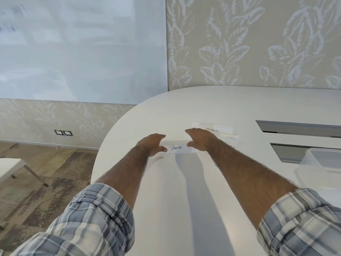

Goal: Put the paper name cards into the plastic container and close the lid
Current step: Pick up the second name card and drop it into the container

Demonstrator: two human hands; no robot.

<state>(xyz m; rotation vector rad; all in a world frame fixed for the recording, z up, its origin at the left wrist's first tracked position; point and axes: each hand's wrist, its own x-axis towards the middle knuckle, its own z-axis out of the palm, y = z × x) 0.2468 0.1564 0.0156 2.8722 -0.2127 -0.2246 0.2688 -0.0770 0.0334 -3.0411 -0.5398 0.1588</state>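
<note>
A paper name card reading PANDA [177, 147] stands on the white table [166, 191] in front of me. My left hand [153, 144] grips its left end, thumb in front and fingers behind. My right hand [200, 139] grips its right end the same way. Behind the right hand stands a second card reading OSTRICH [219, 129]. The clear plastic container [321, 169] sits at the right edge of the view, open on top and only partly in frame; its lid is not in view.
Two grey recessed slots [299, 127] run across the table to the right of the cards. The table's rounded edge [103, 148] drops off to the left onto patterned carpet. A whiteboard [81, 48] and leaf-patterned wall stand beyond.
</note>
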